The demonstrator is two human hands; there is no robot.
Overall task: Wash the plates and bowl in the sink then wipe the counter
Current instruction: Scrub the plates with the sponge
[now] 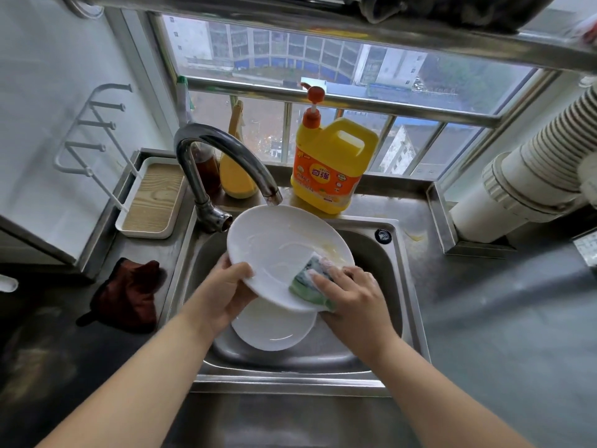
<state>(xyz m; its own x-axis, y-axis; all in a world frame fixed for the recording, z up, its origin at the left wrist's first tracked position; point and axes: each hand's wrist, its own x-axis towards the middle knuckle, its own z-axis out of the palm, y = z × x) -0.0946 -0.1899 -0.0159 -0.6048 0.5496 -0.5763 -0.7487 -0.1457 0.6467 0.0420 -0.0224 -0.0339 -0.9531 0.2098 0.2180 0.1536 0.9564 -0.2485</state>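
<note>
left hand (pixel 231 291) grips tilted plate (pixel 277 250) at 8 o'clock; right hand (pixel 350 294) presses sponge (pixel 311 279) at 4 o'clock (nearer rim).

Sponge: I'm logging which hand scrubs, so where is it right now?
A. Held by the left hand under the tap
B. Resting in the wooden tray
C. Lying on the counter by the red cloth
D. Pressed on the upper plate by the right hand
D: the right hand presses the green sponge on the upper plate, which the left hand grips by its rim over the sink.
</note>
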